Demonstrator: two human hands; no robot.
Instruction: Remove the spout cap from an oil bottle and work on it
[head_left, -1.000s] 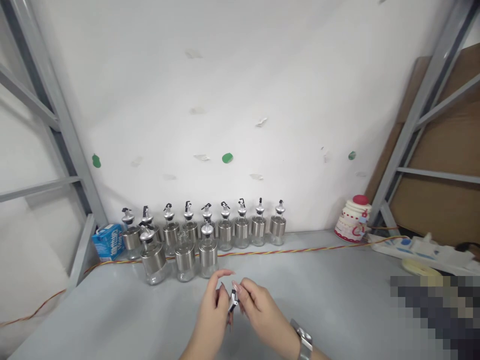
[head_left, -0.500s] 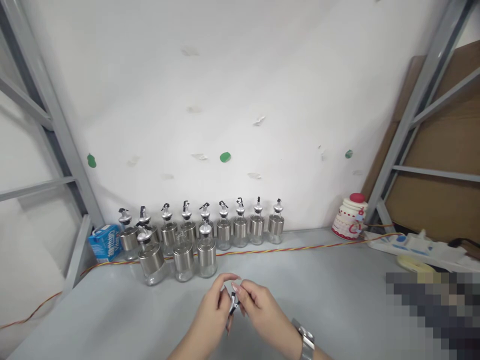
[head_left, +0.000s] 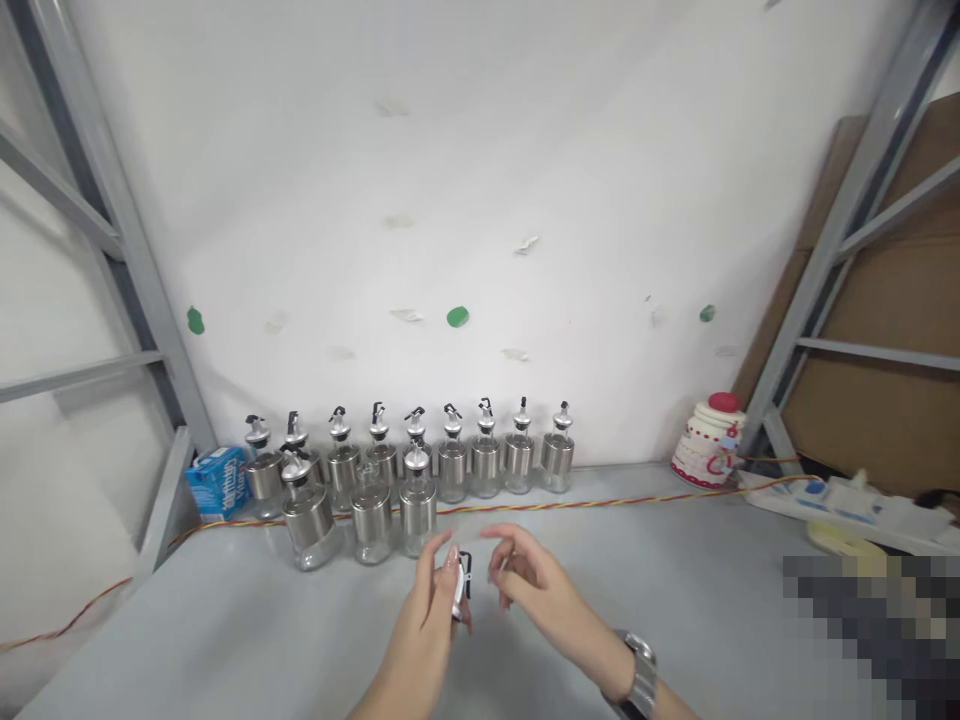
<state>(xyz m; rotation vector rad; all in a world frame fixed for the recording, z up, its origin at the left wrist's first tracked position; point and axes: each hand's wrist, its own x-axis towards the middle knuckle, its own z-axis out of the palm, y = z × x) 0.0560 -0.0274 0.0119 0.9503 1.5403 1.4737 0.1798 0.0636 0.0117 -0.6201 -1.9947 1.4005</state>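
Between the fingers and thumb of my left hand is a pourer top, silver with a black flip lever. My right hand hovers just to its right, fingers curved and apart, holding nothing. Behind my hands stand several glass oil bottles with steel sleeves. In the front row, one bottle has a bare glass neck without a pourer. The bottle to its right and the bottle to its left carry silver pourers, the left one looking tilted. My left fingers partly hide the held pourer.
A back row of capped bottles lines the white wall. A blue carton stands at the left end, a red-lidded jar at the right. A twisted red-yellow wire crosses the grey table. Power strips lie at far right.
My right hand has let go of the pourer top and moved right, its fingers opening. The pourer stays in my left hand, now more upright. The view has shifted slightly.
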